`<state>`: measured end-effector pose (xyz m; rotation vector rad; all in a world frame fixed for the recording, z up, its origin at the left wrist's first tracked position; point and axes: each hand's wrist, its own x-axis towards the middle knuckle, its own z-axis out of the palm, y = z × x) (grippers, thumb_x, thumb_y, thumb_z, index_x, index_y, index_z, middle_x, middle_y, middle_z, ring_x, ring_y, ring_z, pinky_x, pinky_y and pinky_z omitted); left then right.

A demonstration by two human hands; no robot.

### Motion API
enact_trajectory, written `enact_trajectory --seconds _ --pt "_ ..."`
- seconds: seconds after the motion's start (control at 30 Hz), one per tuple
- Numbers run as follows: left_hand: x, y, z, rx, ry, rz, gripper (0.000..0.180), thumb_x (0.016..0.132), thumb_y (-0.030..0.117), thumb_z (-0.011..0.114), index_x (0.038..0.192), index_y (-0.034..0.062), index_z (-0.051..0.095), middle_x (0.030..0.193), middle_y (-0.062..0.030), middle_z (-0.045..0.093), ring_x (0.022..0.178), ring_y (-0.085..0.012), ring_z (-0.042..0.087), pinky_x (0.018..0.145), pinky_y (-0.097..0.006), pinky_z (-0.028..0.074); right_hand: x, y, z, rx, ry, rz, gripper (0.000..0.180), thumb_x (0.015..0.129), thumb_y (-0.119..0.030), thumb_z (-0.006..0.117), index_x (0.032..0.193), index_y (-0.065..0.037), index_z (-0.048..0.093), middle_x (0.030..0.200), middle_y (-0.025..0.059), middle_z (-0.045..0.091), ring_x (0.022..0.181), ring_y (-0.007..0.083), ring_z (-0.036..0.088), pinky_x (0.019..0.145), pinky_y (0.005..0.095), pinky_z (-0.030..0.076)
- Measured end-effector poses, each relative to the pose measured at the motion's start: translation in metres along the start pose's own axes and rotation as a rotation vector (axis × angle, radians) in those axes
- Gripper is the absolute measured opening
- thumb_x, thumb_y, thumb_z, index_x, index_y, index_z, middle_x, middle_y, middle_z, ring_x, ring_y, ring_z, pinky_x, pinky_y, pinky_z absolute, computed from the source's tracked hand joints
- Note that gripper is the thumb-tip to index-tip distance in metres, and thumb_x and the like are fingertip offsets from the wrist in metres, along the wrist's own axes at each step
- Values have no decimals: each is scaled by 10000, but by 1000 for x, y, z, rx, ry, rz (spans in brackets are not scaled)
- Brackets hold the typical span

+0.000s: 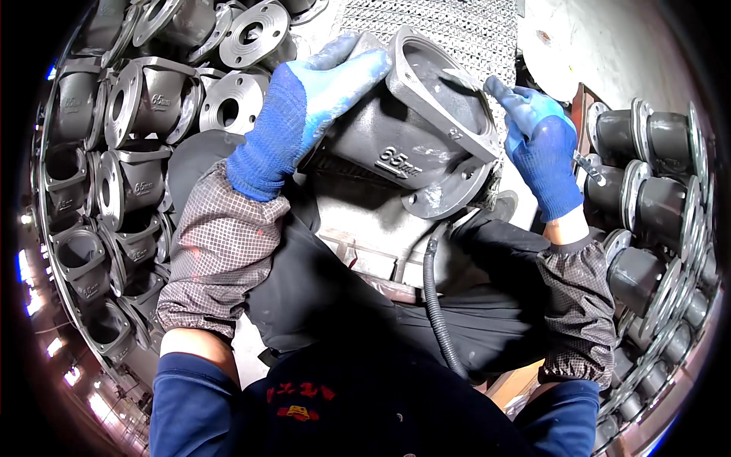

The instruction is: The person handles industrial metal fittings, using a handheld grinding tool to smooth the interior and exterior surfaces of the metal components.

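A grey cast-iron valve body lies tilted in front of me, its square flanged opening facing up and right. My left hand, in a blue coated glove, grips its far left end with the fingers over the top. In my right hand, gloved likewise, is a slim scraper-like tool. Its flat grey tip reaches inside the opening, and the handle's end sticks out behind the hand. Whether the tip touches the inner wall I cannot tell. A round flange of the body points toward me.
Many similar valve bodies are stacked on the left. More dark flanged bodies stand in rows on the right. Behind the workpiece lies a patterned metal mesh surface. A grey corrugated hose runs between my legs.
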<state>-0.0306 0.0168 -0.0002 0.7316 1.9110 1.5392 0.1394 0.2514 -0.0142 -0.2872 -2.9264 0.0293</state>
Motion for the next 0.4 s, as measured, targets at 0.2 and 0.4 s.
enact_trajectory --seconds 0.2,0.4 --pt "0 0 -1 -1 20 -20 703 837 348 712 1346 -53 441 910 -64 674 737 -46 603 595 -164 477 5 -2 5 46 33 -32 478 814 -45 538 1236 -264 584 903 74 640 827 270 634 672 390 530" --pt "-3 8 0 226 2 -26 463 837 145 603 1288 64 534 1149 -162 613 1070 -284 564 864 -323 486 10 -5 7 21 -92 82 437 825 -57 605 1217 -250 618 976 113 667 804 285 645 690 367 522"
